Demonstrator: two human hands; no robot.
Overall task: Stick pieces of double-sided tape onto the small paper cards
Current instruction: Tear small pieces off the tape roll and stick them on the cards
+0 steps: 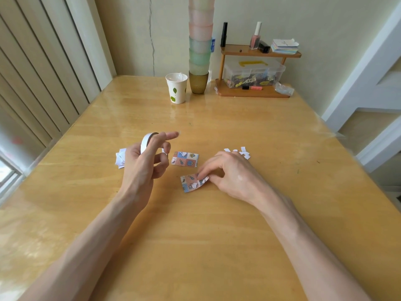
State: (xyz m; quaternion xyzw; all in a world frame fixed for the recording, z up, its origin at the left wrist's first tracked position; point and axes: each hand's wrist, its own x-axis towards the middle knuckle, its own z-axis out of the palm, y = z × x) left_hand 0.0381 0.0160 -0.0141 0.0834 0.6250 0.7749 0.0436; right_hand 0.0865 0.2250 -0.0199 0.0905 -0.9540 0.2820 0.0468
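On the counter (217, 235), we are pinching a bent card (192, 184) in our right hand (230, 172) at six o'clock, gripping a tape roll (146, 142) in our left hand (141, 166) at nine.

Left forearm (93, 242) and right forearm (303, 235): both bare from the wrist down to the bottom edge of the view. My left hand (143, 161) and right hand (230, 172) are bare as well, slender and long-fingered. Tendons show on the back of the right; the left index fingertip is blurred.
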